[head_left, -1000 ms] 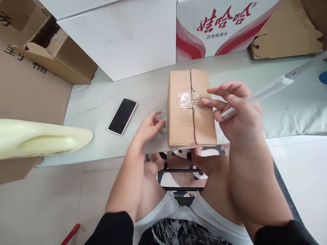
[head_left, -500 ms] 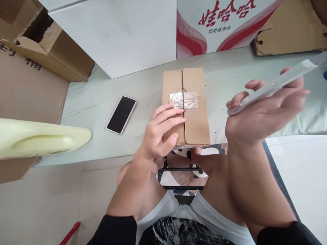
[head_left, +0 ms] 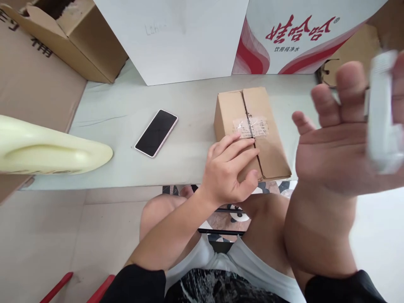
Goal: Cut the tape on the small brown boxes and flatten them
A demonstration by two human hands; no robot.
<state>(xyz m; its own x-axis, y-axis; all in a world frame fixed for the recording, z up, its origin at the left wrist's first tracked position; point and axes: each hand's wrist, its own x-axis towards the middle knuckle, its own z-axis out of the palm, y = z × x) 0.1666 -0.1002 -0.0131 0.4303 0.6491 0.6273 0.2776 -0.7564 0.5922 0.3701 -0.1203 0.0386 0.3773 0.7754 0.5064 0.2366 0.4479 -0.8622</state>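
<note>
A small brown cardboard box (head_left: 271, 155) sits at the table's front edge, slightly turned, with clear tape across its middle seam. On its top lies my left hand (head_left: 230, 168), fingers spread over the near left flap and seam, gripping nothing. My right hand (head_left: 334, 143) is raised at the right with the palm showing. Between its thumb side and fingers it holds a slim white tool (head_left: 383, 113), seemingly a box cutter; the tool is blurred and its blade cannot be made out. Left of the box, a phone (head_left: 157, 133) lies with its dark screen up.
A large white box (head_left: 189, 42) and a red-and-white printed carton (head_left: 293, 54) stand behind. An open cardboard box (head_left: 91, 42) is at the back left. A pale yellow smooth object (head_left: 57, 147) juts in from the left. Red bars (head_left: 57, 288) show below, near the floor.
My right hand has turned its palm toward me and risen, swinging the white tool upright. The cardboard box has rotated slightly under my left hand. The view has shifted.
</note>
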